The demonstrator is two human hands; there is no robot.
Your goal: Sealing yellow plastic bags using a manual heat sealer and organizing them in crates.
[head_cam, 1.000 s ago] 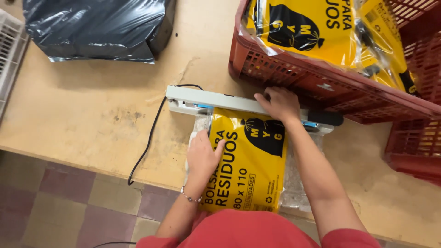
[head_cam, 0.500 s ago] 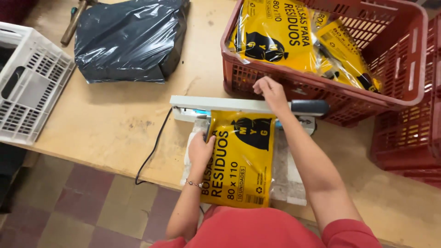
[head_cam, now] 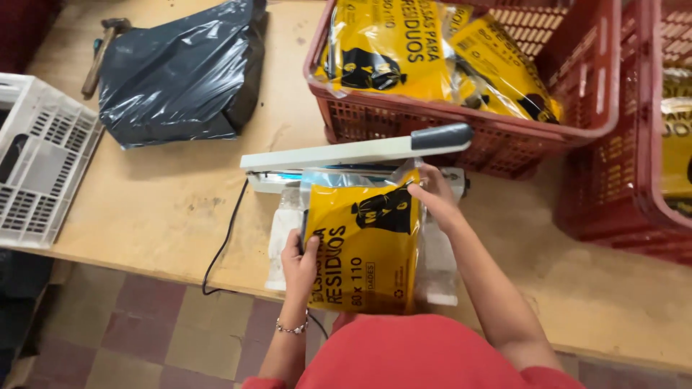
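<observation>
Sealer arm [head_cam: 360,150] up, my left hand [head_cam: 299,265] gripping the yellow packet [head_cam: 364,245] at its left edge, right hand [head_cam: 432,194] pinching its top corner at the sealer bar on the counter [head_cam: 158,209]; sealing step looks done, lift-out needs both grips firm.

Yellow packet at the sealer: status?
Left hand grips yellow packet at left edge. Right hand holds its top right corner. Sealer arm raised; packet's top under it. Nothing in the way.

A yellow packet [head_cam: 364,245] with black print lies on the tan worktop [head_cam: 166,202] — beside red crates [head_cam: 504,137], a white crate [head_cam: 43,166], a black plastic bag [head_cam: 180,72] — above maroon-and-beige checkered floor [head_cam: 137,331].
</observation>
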